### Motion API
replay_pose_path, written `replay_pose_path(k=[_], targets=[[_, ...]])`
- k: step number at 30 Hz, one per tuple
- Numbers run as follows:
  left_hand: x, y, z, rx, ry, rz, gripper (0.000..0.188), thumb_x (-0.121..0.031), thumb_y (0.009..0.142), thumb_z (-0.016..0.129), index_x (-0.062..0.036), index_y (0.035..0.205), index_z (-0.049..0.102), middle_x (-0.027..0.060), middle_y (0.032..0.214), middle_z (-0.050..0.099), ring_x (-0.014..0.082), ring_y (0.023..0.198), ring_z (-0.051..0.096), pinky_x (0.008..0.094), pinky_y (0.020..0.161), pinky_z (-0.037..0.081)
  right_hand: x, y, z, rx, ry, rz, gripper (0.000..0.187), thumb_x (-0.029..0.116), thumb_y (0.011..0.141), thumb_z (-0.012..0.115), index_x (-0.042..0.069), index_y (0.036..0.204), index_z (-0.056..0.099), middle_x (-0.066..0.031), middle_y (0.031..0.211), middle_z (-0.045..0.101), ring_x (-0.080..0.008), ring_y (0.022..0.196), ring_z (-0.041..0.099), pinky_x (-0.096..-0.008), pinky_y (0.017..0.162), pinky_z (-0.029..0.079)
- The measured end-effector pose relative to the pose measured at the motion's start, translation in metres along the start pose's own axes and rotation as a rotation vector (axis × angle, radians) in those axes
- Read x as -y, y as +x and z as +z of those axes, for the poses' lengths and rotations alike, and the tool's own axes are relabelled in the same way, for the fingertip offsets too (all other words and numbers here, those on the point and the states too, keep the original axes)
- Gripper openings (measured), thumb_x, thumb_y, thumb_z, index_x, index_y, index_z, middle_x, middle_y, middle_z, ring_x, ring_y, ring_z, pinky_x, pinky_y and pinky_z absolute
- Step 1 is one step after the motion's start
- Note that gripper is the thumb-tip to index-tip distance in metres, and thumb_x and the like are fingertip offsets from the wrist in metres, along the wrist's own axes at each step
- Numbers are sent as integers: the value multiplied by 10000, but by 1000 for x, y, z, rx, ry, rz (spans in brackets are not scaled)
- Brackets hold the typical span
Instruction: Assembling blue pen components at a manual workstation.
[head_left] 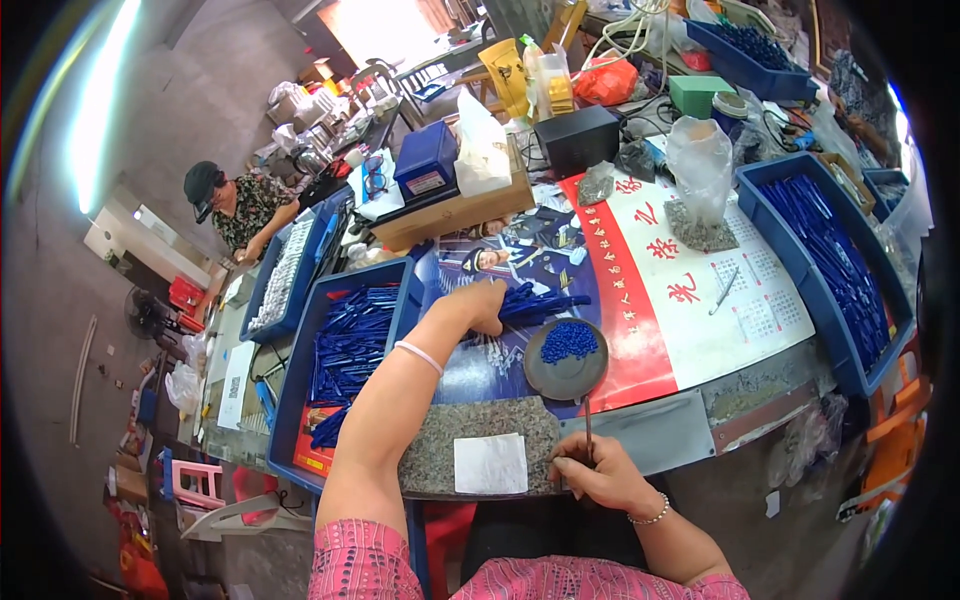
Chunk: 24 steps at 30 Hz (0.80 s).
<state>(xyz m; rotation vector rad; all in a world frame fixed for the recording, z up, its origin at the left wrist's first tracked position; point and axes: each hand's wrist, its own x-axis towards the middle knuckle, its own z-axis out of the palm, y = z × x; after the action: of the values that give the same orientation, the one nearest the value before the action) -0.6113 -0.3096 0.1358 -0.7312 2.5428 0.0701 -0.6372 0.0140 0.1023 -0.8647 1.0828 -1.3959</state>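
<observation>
Right at the centre of the frame, a bundle of slim blue sticks [545,303] lies across the poster [690,345], and here's the left hand [485,305] at its left end! Those fingertips are hidden from me; whether they grip or merely touch, I can't tell. Just below the bundle sits a dark round dish [560,384], small blue pieces [568,342] heaped inside. A thin dark rod [588,425] meets its lower edge, and the right hand [603,475], lower centre, has thumb and fingers closed around that rod. Left of this hand, white paper [490,464] rests on a speckled slab [425,445].

Now the writing: big red brush characters run down the poster's white part, smaller pale ones along its red band, with a calendar grid at right. Upper centre, a blue box [424,160] wears a pale label, too small to read. Blue bins flank everything, left [405,300] and right [868,383], both loaded with more sticks. Upper left, a capped co-worker [255,215] leans over the bench!
</observation>
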Motion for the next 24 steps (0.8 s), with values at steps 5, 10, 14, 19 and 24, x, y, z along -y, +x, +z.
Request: replay_pose_path(k=[5,10,14,19,24], targets=[[1,-1,-6,55,-6,13,698,-233,618,731,-2,1196,417,245,1201,494,364,1109,506,405,911,434,2,0,-1,12,-6,11,151,133,880,548,-7,932,563,-34,738,623,-57,530,515,-203,467,414],[8,1,-6,98,-62,23,751,-270,589,761,2,1194,411,255,1197,488,371,1114,496,394,908,433,4,0,1,25,-10,16,149,125,880,547,-11,938,563,-37,746,626,-58,551,523,-202,474,424],[8,-5,-12,114,-111,35,804,-297,561,786,1,1203,406,254,1194,487,369,1104,501,398,908,431,5,0,0,13,-5,18,125,96,875,541,-12,935,556,-47,752,630,-54,531,518,-194,474,421],[9,-10,-6,46,-96,100,932,-399,534,814,4,1245,367,247,1186,473,374,1105,487,388,918,414,3,0,-1,8,-1,14,107,75,871,534,-15,928,543,-60,762,630,-52,508,512,-184,469,412],[13,-18,-3,37,-132,121,991,-433,520,822,1,1276,350,248,1204,458,382,1127,469,392,940,400,5,-1,1,-13,24,35,109,82,875,530,-15,925,539,-69,779,627,-54,506,509,-185,468,414]])
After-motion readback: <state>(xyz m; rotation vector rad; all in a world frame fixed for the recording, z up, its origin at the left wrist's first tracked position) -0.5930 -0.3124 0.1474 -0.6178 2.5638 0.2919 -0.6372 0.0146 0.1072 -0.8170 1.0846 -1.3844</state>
